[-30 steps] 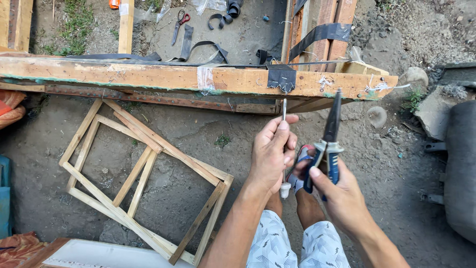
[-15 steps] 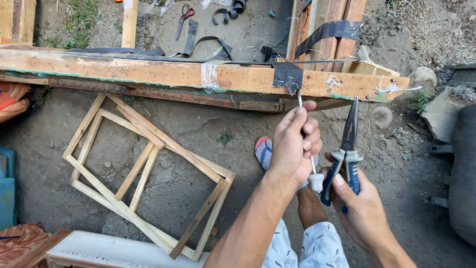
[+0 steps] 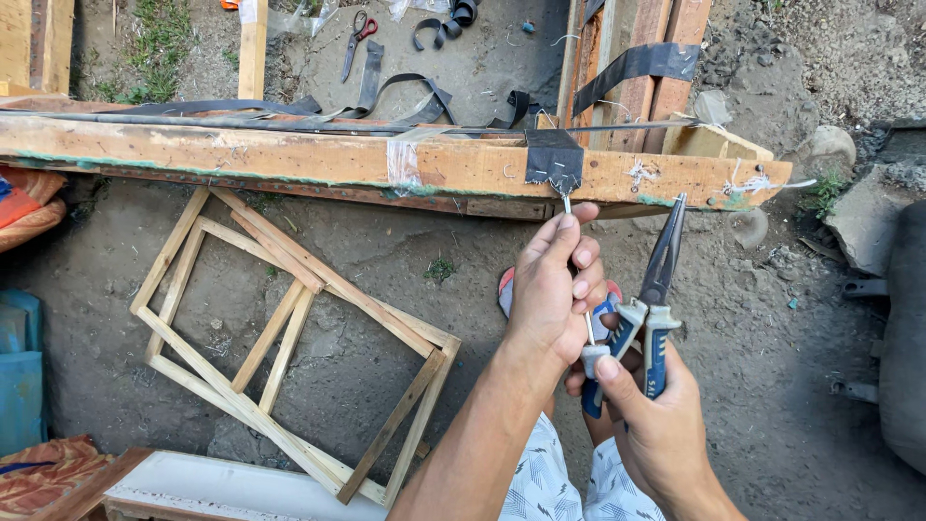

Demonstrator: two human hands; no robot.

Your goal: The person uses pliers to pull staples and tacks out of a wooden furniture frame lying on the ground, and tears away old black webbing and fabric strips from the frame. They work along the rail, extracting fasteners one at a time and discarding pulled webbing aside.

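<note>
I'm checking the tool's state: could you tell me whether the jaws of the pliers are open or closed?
Closed. The pliers in the right hand point up toward the wooden beam, their long jaws meeting in one thin tip with no gap and nothing between them.

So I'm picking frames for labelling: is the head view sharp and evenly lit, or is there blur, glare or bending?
Head view: soft, even daylight, no hard shadows or glare; left hand, right hand and the pliers look sharp, without motion blur; the wooden beam bows slightly, suggesting wide-lens distortion.
</note>
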